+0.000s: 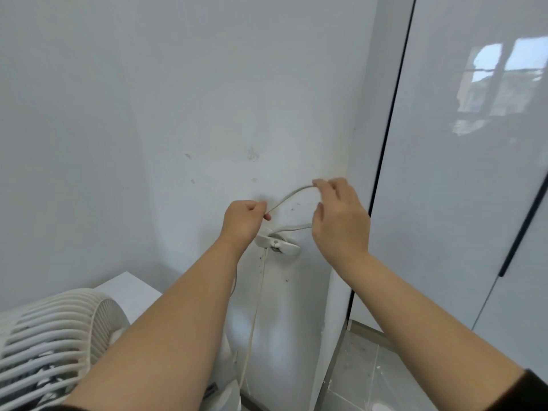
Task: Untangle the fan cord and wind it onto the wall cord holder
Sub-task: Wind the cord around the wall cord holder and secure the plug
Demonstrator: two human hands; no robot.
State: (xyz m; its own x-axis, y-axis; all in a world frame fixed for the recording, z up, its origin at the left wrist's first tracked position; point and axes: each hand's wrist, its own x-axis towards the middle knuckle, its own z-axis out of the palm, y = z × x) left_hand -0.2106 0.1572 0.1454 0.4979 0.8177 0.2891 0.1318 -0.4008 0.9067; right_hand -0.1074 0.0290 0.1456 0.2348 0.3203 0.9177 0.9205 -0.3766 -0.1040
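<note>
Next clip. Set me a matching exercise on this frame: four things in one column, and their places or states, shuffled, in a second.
1. left hand
2. right hand
3. cord holder
4. fan

A. fixed to the wall, below both hands
B. pinches the higher end of the arc of cord
C. low at the left, grille showing
D. grips the lower end of that arc

Pairs: 1-D, 2-B, 3-A, 4-C
</note>
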